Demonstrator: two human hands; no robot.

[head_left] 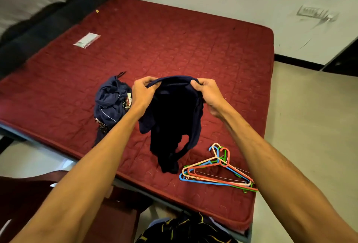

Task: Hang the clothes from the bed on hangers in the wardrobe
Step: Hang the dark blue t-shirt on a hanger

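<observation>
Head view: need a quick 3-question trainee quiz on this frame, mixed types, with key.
1. True or false: the left hand and the right hand both grip the dark garment at its top edge.
2. The coloured hangers lie: A) on the red mattress; B) on the floor; C) hooked on a rail.
3. Fill in: the crumpled blue clothes pile lies to the person's ___ of the held garment.
Key: 1 true; 2 A; 3 left.
</observation>
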